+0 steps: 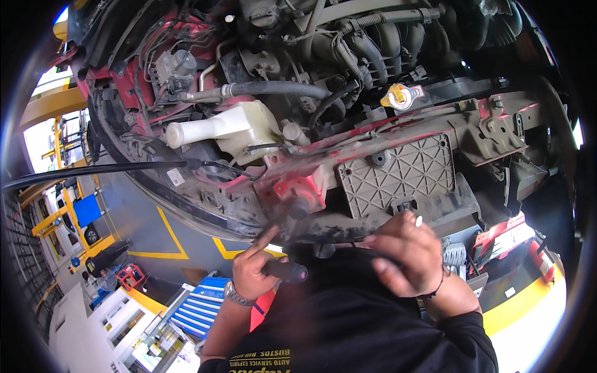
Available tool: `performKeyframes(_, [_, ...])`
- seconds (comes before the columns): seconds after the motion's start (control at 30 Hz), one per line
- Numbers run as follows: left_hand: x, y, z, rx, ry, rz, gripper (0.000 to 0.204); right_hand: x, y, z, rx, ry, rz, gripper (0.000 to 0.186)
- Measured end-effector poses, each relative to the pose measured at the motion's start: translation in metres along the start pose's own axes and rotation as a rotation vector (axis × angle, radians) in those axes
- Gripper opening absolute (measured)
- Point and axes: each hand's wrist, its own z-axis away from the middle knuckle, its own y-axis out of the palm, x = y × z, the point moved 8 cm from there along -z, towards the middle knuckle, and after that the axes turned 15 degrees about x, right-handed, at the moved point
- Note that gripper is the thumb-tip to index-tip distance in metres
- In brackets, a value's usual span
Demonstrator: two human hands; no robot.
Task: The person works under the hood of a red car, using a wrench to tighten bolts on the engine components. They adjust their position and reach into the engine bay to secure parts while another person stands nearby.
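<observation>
My left hand (250,272), with a metal watch at its wrist, is closed around a dark, rounded tool handle (287,271) whose end shows a purplish spot. Its index finger stretches toward the front of a car's engine bay, below a red bracket (300,188) with a dark round stub. The rest of the tool cannot be made out. My right hand (407,258) is slightly blurred, its thumb apart and its fingers loosely bent, with no object visible in it. It hovers by the lower edge of a ribbed grey panel (398,177) on the car's front.
A white plastic reservoir (249,127) and a yellow-and-silver cap (401,97) sit in the engine bay. A black rod or cable (99,172) crosses the left side. Behind stand a blue tool cabinet (202,308), a red toolbox (504,239) and yellow lift posts (56,221).
</observation>
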Motion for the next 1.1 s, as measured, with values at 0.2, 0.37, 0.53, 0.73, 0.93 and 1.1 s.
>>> performKeyframes(0.2, [0.023,0.006,0.004,-0.033,0.045,0.121,0.021,0.014,-0.038,-0.028,-0.04,-0.369,-0.639,0.031])
performKeyframes(0.37, [0.038,0.014,0.007,-0.01,0.072,0.213,0.023,0.041,-0.032,-0.046,0.171,-0.585,-0.923,0.047])
performKeyframes(0.53, [0.035,0.017,0.005,0.017,0.054,0.222,0.023,0.08,-0.031,-0.047,0.204,-0.921,-0.981,0.038])
performKeyframes(0.73, [0.002,-0.008,0.011,-0.164,0.16,-0.017,0.027,0.088,-0.032,-0.045,0.116,-0.582,-0.713,0.043])
performKeyframes(0.93, [-0.014,-0.1,0.031,-0.852,0.067,-0.569,0.035,-0.016,0.035,-0.083,0.363,0.023,0.614,0.074])
performKeyframes(1.1, [-0.006,-0.133,-0.003,-0.954,0.176,-0.908,0.018,-0.056,0.077,-0.106,0.609,0.187,0.575,0.092])
